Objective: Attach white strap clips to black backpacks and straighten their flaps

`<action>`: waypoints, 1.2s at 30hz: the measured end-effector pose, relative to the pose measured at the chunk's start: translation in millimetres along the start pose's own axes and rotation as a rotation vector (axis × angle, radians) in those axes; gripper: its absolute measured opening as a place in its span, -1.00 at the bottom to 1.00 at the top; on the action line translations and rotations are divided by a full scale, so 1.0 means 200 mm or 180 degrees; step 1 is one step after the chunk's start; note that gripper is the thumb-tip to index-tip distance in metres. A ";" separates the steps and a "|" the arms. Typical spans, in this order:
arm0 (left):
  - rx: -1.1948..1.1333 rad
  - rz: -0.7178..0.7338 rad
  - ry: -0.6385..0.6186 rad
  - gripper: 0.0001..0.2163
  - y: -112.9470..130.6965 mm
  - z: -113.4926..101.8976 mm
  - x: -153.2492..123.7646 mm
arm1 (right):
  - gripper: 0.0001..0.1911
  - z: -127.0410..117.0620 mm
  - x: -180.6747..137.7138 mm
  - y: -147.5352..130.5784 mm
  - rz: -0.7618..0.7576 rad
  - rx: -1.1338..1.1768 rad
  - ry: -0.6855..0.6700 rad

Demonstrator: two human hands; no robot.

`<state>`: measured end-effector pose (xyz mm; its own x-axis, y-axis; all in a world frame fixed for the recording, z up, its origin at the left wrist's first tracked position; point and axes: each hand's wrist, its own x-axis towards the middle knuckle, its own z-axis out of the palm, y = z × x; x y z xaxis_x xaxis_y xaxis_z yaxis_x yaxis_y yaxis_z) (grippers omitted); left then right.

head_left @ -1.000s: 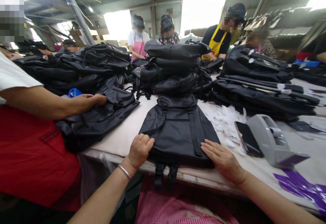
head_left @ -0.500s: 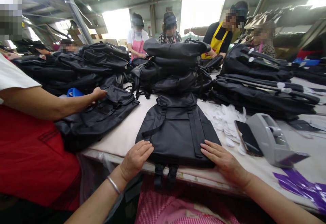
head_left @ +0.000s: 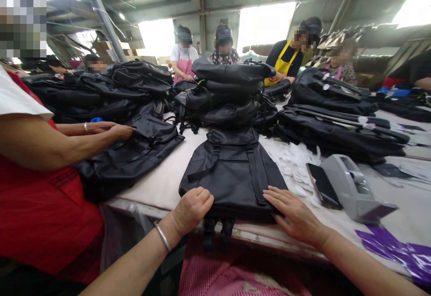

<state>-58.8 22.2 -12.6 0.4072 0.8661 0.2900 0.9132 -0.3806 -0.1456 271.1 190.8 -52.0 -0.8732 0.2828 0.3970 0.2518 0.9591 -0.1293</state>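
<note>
Head view: left hand (head_left: pixel 192 209) and right hand (head_left: pixel 296 216) palm-down on black backpack (head_left: pixel 230 179).

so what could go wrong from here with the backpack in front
The straps hanging past the front edge of the table might snag if the black backpack is dragged. The bag pile just behind could slip onto it if bumped. The loose white pieces beside it might scatter if it swings right.

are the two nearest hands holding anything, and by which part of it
Both touch the black backpack: the left hand at its lower left corner, the right hand at its lower right. Whether either grips it cannot be told.
</note>
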 end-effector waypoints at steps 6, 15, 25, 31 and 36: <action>0.0115 -0.0119 0.0089 -0.82 0.01 0.08 -0.01 | -0.61 -0.03 0.21 -0.26 -0.0241 -0.0456 0.0208; -0.0153 -0.0229 0.0243 -0.70 0.10 0.00 0.06 | -0.83 0.09 0.35 -0.34 -0.0134 -0.0333 -0.0248; -0.0033 -0.0343 0.0015 -0.83 0.20 0.03 0.20 | -0.83 0.05 0.40 -0.34 0.0169 -0.0367 -0.0288; -0.0229 -0.0416 -0.0249 -0.91 0.23 0.04 0.13 | -0.91 0.09 0.35 -0.35 -0.0005 -0.0467 -0.0436; -0.0847 -0.0582 -0.0494 -0.92 0.22 -0.10 0.12 | -0.52 0.08 0.15 -0.35 -0.0175 -0.0051 -0.0461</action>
<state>-8.3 20.7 7.2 0.2480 0.9588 0.1383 0.9512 -0.2680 0.1527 219.5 131.2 -45.1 -0.9366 0.2260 0.2677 0.2075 0.9735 -0.0959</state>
